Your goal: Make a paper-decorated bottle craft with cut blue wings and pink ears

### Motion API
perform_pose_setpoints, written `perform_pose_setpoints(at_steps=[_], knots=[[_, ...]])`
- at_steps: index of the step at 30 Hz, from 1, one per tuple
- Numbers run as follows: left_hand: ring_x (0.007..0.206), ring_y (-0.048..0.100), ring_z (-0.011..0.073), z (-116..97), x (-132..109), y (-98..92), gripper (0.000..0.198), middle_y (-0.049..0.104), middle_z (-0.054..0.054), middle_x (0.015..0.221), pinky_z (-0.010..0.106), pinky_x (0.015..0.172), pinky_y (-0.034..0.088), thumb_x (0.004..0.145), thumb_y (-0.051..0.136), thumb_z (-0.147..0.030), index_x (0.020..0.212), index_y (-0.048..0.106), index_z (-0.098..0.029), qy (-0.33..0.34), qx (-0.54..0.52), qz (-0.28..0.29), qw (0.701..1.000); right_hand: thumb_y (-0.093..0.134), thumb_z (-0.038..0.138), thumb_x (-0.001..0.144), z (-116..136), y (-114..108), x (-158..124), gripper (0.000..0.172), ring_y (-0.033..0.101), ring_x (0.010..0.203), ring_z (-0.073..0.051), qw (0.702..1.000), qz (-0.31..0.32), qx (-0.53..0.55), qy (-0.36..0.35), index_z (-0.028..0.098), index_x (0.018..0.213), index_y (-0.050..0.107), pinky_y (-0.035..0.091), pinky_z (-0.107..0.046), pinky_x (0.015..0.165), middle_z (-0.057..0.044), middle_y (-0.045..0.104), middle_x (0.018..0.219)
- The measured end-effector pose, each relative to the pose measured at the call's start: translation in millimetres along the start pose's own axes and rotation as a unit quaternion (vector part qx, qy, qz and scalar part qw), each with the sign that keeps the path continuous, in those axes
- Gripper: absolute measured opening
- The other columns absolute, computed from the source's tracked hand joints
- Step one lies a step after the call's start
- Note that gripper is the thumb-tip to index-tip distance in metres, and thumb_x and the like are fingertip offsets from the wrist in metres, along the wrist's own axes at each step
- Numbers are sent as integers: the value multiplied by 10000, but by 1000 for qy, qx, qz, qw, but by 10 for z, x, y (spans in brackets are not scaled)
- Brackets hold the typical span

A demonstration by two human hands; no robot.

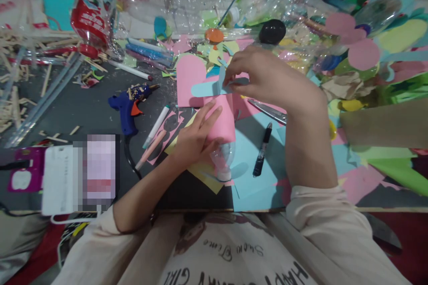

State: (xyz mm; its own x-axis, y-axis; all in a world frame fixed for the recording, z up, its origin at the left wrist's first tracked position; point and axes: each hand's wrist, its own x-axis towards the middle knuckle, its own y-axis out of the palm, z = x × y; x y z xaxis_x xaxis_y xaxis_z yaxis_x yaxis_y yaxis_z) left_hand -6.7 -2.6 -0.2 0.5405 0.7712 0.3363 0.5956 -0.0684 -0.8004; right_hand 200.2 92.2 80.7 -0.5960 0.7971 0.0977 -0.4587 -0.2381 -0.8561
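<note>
A clear plastic bottle [223,158] wrapped in pink paper [223,122] lies on its side, its white cap toward me. My left hand [197,136] is closed around the pink part, fingers across its top. At the bottle's far end sits a light blue paper strip [203,89] with rounded ends and an upright flap. My right hand [247,73] pinches this blue paper near the flap, its fingertips partly hidden. A pink paper piece [190,73] with a rounded top lies behind the bottle.
A blue glue gun [129,104] with a cord, markers [156,127] and pink scraps lie to the left. Scissors [269,111] and a black pen [263,149] are on the right. Plastic bottles, wooden sticks [20,98] and paper cutouts crowd the back. A phone [100,167] lies front left.
</note>
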Motion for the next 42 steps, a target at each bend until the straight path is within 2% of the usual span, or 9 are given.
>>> perform_pose_setpoints(at_steps=[6,10,16,19,27,33,35,38,42], knots=[[1370,481,284,-5,0,1,655,442,176,1512,330,838,585,974,299,-591,1496,339,-197,-6,-7,0,1000,604,301,868,49,-24,-11,176,576,896,-247,999,21,-12,21,234,706,600,449,-380,764,-69,652,819],[1365,487,285,1,-5,6,657,444,181,1508,338,864,575,973,303,-587,1499,333,-195,-6,-10,-1,1000,575,317,884,30,3,-55,153,599,897,-259,999,-12,7,40,239,762,623,481,-409,801,-68,663,856],[1370,483,286,15,-4,13,663,431,181,1518,334,870,572,966,331,-590,1505,319,-203,2,-24,-6,1000,413,416,962,-7,608,-305,264,590,1120,-303,973,-228,2,48,289,1020,637,477,-534,970,-87,668,1113],[1377,475,279,5,1,7,668,435,173,1516,331,894,564,961,335,-604,1500,330,-209,-3,-20,-4,1000,413,465,954,-44,910,-445,321,562,1200,-318,958,-284,12,31,291,1133,614,412,-589,1044,-101,642,1221],[1337,500,305,3,-10,8,734,440,181,1494,344,853,570,925,293,-693,1465,388,-204,-18,0,5,1000,336,536,960,-163,1043,-470,455,503,1298,-304,959,-283,-10,5,306,1282,559,350,-600,1117,-91,596,1351],[1136,597,244,2,33,-36,627,524,141,1290,314,745,571,948,327,-644,1389,455,-217,-48,-21,-122,991,316,573,957,-151,1051,-465,476,500,1311,-307,964,-263,-26,22,326,1283,560,373,-597,1107,-87,588,1365],[1129,581,234,-19,94,-92,523,496,125,1275,367,861,563,964,379,-575,1344,489,-232,-66,-13,-144,987,328,566,956,-151,1050,-466,471,499,1312,-312,964,-264,-16,15,323,1291,553,376,-597,1103,-91,588,1367],[1316,461,266,-48,203,-169,437,424,125,1393,464,1088,436,988,376,-497,1340,466,-254,-93,7,-149,984,331,565,955,-156,1051,-463,475,490,1321,-314,965,-260,-7,16,324,1305,541,367,-598,1107,-90,585,1373],[1444,317,295,-28,296,-121,580,346,102,1530,533,1176,299,957,333,-615,1462,298,-332,-126,13,-96,987,344,548,959,-150,1058,-459,455,481,1329,-309,965,-263,3,18,328,1301,549,346,-592,1127,-82,583,1379]])
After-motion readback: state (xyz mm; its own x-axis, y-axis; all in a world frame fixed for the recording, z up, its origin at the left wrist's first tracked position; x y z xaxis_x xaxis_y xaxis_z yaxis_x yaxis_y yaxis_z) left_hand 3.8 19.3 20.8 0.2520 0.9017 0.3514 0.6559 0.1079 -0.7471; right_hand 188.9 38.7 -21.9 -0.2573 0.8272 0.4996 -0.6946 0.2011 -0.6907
